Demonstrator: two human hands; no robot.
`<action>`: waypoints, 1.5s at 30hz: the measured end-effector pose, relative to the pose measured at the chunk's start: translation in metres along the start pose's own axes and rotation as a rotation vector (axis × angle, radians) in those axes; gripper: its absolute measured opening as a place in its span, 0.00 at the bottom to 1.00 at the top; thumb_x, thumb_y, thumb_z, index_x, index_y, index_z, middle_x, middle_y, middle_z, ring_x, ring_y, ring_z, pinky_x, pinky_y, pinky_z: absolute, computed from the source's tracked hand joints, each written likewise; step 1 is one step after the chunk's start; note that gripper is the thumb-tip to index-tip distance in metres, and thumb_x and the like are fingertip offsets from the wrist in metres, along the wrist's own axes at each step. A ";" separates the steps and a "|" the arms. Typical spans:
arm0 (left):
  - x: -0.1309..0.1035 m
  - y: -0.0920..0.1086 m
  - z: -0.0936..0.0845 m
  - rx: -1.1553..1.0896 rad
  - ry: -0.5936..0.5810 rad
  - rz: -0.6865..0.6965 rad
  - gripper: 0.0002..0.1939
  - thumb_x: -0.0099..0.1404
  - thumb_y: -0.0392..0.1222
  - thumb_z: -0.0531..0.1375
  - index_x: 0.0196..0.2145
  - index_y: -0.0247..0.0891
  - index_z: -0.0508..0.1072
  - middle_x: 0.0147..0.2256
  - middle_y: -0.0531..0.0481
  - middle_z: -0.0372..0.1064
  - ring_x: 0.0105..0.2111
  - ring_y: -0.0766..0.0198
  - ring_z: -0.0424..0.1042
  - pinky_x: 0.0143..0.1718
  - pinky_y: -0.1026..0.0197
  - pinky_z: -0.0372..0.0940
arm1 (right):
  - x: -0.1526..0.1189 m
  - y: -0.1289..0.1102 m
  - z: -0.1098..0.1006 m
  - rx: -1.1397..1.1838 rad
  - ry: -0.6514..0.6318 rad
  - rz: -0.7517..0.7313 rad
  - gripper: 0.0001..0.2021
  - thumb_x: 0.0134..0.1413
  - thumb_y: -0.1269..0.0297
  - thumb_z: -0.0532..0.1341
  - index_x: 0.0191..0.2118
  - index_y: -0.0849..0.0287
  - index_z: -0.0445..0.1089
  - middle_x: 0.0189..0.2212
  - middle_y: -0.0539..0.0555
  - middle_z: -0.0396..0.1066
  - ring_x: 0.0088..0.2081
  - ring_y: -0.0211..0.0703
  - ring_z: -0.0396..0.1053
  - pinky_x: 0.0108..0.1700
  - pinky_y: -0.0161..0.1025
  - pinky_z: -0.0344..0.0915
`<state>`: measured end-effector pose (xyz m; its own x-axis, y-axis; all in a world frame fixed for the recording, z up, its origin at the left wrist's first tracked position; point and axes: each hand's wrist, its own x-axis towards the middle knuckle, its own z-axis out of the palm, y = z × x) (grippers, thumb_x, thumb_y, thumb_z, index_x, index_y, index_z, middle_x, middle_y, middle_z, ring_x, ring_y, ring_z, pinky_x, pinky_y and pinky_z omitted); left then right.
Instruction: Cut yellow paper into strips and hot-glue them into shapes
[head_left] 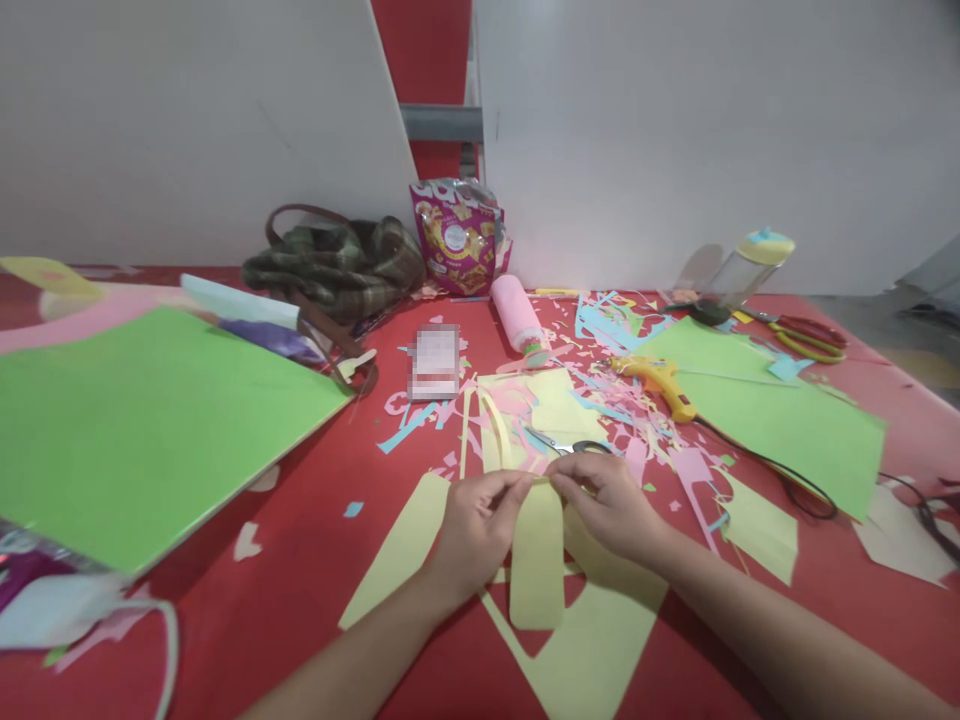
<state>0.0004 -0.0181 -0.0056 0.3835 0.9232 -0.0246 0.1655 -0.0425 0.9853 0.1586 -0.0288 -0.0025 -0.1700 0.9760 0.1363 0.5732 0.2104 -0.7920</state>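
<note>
A rounded yellow paper strip hangs toward me, its far end pinched between my two hands. My left hand grips the left corner with thumb and fingers. At the right corner, my right hand pinches the same edge. Beneath and around lie cut yellow sheets, one large piece under the strip and another to the left. Scissors with dark handles rest just beyond my right hand, near a curved yellow strip.
Paper scraps cover the red table. Green sheets lie left and right, with a yellow glue gun and its cord at right. Behind are a pink bottle, a snack bag, a plaid bag and a clear bottle.
</note>
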 end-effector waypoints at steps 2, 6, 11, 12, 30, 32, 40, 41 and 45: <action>0.000 -0.001 -0.001 0.005 0.009 -0.004 0.12 0.58 0.42 0.51 0.31 0.34 0.71 0.23 0.51 0.70 0.24 0.66 0.67 0.24 0.67 0.62 | 0.000 0.000 -0.003 0.032 -0.025 -0.021 0.10 0.48 0.74 0.49 0.26 0.59 0.67 0.21 0.50 0.68 0.25 0.36 0.65 0.28 0.33 0.61; -0.001 -0.003 0.001 0.099 0.022 0.064 0.12 0.58 0.42 0.50 0.30 0.35 0.72 0.23 0.50 0.70 0.23 0.66 0.67 0.23 0.67 0.61 | 0.000 -0.001 -0.002 0.050 -0.012 -0.004 0.06 0.47 0.72 0.52 0.26 0.60 0.65 0.20 0.50 0.67 0.23 0.36 0.64 0.26 0.32 0.61; -0.002 -0.004 0.003 0.203 0.008 0.136 0.13 0.57 0.41 0.50 0.28 0.36 0.73 0.22 0.51 0.70 0.21 0.66 0.66 0.22 0.67 0.60 | -0.001 0.001 0.006 -0.022 0.043 0.032 0.07 0.44 0.65 0.57 0.20 0.59 0.64 0.17 0.49 0.65 0.20 0.34 0.61 0.22 0.30 0.59; -0.002 -0.004 0.003 0.210 0.000 0.135 0.13 0.58 0.41 0.50 0.28 0.36 0.72 0.22 0.51 0.69 0.21 0.67 0.65 0.22 0.68 0.60 | -0.001 0.001 0.007 -0.025 0.038 0.035 0.08 0.45 0.66 0.56 0.19 0.59 0.64 0.17 0.49 0.65 0.20 0.34 0.61 0.23 0.30 0.59; 0.003 0.001 0.002 -0.110 -0.044 -0.093 0.11 0.57 0.43 0.52 0.34 0.35 0.68 0.28 0.50 0.70 0.28 0.65 0.68 0.28 0.67 0.63 | -0.001 0.003 -0.001 -0.006 0.065 0.024 0.07 0.48 0.72 0.51 0.27 0.58 0.65 0.20 0.50 0.68 0.24 0.37 0.65 0.26 0.32 0.61; 0.004 0.001 0.002 -0.130 -0.067 -0.106 0.10 0.56 0.43 0.53 0.33 0.35 0.68 0.27 0.51 0.68 0.27 0.67 0.67 0.28 0.67 0.62 | -0.002 0.004 -0.001 0.015 0.095 0.041 0.07 0.49 0.72 0.50 0.29 0.58 0.64 0.20 0.49 0.67 0.23 0.36 0.65 0.26 0.33 0.61; 0.008 0.001 0.001 -0.178 0.022 -0.217 0.09 0.52 0.44 0.56 0.23 0.35 0.64 0.20 0.56 0.62 0.20 0.71 0.62 0.21 0.70 0.58 | -0.003 0.010 0.006 0.200 0.078 0.157 0.05 0.42 0.69 0.58 0.30 0.58 0.62 0.22 0.49 0.67 0.25 0.37 0.66 0.27 0.34 0.63; 0.008 0.001 0.001 -0.209 0.020 -0.233 0.09 0.52 0.44 0.57 0.23 0.35 0.63 0.20 0.57 0.61 0.20 0.72 0.61 0.20 0.70 0.57 | -0.003 0.011 0.007 0.232 0.074 0.177 0.04 0.43 0.69 0.57 0.29 0.58 0.62 0.21 0.49 0.66 0.24 0.37 0.66 0.27 0.34 0.63; 0.009 0.001 0.001 -0.356 -0.002 -0.279 0.11 0.53 0.46 0.55 0.21 0.36 0.60 0.17 0.59 0.57 0.17 0.73 0.58 0.20 0.70 0.56 | 0.000 0.014 0.007 0.392 0.078 0.251 0.03 0.43 0.67 0.57 0.27 0.59 0.61 0.19 0.47 0.64 0.22 0.35 0.65 0.25 0.33 0.62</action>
<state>0.0052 -0.0102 -0.0051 0.3702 0.8799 -0.2979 -0.0596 0.3425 0.9376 0.1607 -0.0266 -0.0176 0.0048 0.9984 -0.0559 0.2404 -0.0554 -0.9691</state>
